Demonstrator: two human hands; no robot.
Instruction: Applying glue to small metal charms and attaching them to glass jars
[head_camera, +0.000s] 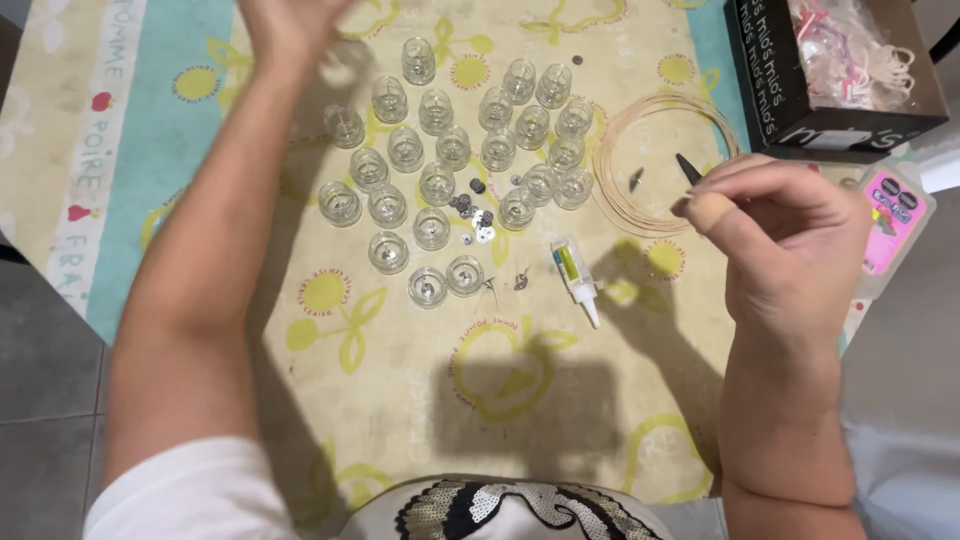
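The person's left hand (285, 25) is raised at the top of the frame, left of centre, partly cut off by the edge and blurred, so I cannot tell whether it is spread or curled; it seems to hold nothing. It hangs above the far side of a cluster of small clear glass jars (455, 165) standing upright and close together in the upper middle of the worktop (400, 380), which is covered by a pale cloth printed with yellow fruit shapes. Among the nearer jars lie a few small dark and silvery round bits (475, 205).

The right hand (790, 235) sits at the right of the frame, fingers curled in narrow, thumb and forefinger pinched on a thin dark pointed thing (688, 168) whose tip sticks out toward the upper left. That tip lies over the edge of a coil of pale cord (615, 165), just right of the jars. A small glue tube (575, 275) with a white nozzle lies below the coil, apart from both hands. A dark cardboard box (775, 80) holding clear plastic packets occupies the upper right corner, and a pink-labelled packet (893, 225) lies just beyond the right hand.
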